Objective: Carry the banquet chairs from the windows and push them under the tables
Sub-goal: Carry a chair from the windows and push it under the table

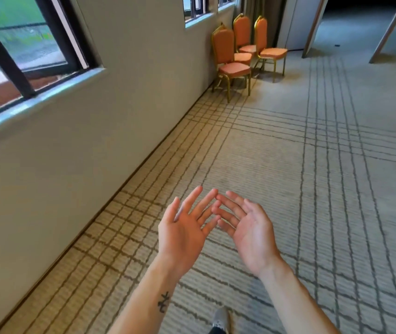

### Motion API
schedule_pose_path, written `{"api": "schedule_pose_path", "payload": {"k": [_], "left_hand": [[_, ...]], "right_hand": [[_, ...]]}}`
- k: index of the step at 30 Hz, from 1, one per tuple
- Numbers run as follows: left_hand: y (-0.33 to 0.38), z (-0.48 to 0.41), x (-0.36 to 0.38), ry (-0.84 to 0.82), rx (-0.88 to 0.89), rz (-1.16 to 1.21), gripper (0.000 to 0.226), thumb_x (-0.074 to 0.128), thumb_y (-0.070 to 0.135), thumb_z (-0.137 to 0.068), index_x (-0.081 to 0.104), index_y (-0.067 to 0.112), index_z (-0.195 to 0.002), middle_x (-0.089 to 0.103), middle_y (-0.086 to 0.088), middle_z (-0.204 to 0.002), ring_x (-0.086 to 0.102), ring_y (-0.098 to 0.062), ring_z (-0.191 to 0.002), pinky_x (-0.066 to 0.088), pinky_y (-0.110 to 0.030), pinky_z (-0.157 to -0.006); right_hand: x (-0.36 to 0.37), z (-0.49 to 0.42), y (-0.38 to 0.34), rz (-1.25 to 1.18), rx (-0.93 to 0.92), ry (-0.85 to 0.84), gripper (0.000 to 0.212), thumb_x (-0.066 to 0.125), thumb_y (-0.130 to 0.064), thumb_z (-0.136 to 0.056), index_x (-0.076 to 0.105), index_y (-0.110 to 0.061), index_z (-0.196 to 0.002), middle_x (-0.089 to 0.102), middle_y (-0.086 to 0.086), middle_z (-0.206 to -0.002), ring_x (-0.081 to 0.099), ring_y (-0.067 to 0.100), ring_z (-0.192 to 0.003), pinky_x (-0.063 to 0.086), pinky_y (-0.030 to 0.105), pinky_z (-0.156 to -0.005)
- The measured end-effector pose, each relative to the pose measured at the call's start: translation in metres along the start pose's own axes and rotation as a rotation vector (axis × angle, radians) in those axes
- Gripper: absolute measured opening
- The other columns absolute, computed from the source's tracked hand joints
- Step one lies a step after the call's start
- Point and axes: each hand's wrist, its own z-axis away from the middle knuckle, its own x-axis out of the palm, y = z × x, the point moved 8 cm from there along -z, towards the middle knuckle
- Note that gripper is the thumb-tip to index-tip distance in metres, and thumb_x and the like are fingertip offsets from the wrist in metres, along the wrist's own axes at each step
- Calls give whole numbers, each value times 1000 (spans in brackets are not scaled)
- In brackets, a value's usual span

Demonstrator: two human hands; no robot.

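Observation:
Three orange banquet chairs with gold frames stand far ahead by the wall under the far window: the nearest chair [231, 61], one behind it [242, 34], and one to the right [268, 44]. My left hand [184, 227] and right hand [245, 225] are raised palm-up in front of me over the carpet, fingers spread, fingertips nearly meeting. Both hands hold nothing. The chairs are well beyond reach. No table is in view.
A beige wall [71, 153] with windows [18, 49] runs along my left. Patterned carpet [312, 165] stretches open ahead and to the right. Curtains and folding partitions [312, 25] stand at the far end beside a dark opening. My shoe [221, 319] shows at the bottom.

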Motion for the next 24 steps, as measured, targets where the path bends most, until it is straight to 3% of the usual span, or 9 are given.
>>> {"api": "schedule_pose_path", "payload": {"k": [14, 24], "left_hand": [[70, -319, 57, 6, -48, -10, 56, 32, 43, -106, 48, 11, -148, 60, -18, -143, 46, -39, -142, 29, -54, -122], [144, -583, 95, -88, -123, -39, 57, 30, 44, -106, 48, 11, -149, 59, -18, -144, 48, -37, -141, 34, -50, -118]], "right_hand": [[-14, -306, -114, 45, -18, 50, 46, 36, -34, -106, 55, -7, -139, 68, 13, -133, 63, 32, -122, 44, 45, -102], [-5, -553, -198, 24, -83, 139, 47, 41, -34, -101, 56, -6, -136, 68, 15, -132, 65, 31, -117, 47, 42, -98]]}}
